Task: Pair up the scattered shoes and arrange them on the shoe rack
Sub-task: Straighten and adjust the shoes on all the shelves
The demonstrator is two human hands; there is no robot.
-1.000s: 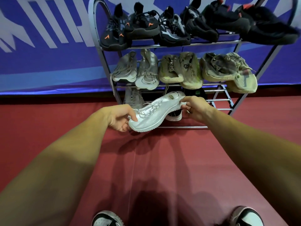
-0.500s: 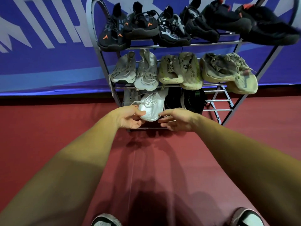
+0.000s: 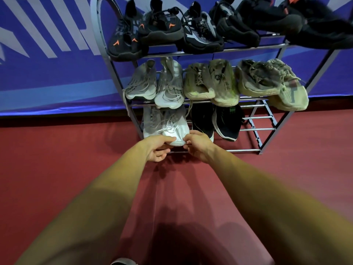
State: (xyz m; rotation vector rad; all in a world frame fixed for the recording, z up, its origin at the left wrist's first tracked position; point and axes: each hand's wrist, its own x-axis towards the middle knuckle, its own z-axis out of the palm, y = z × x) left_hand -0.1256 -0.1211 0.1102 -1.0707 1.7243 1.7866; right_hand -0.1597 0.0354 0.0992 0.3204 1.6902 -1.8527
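Shoe: white knit lace-up sneaker (image 3: pixel 174 133) on grey metal shoe rack (image 3: pixel 246 129) bottom shelf, beside its mate.
Hands: left hand (image 3: pixel 158 148), right hand (image 3: pixel 197 147), fingers pinching its toe.
Progress: upper shelves full; likely nearly done.

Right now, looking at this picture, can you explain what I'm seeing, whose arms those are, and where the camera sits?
The camera is worn on a person's head, looking forward and down, so the two bare arms are their own. A metal shoe rack stands on a red floor before a blue banner. Dark shoes fill the top shelf and pale ones the middle. On the bottom shelf, the left hand and right hand touch the toe of a white shoe, beside its grey-white partner and a black pair. Whether either grip is closed is unclear.
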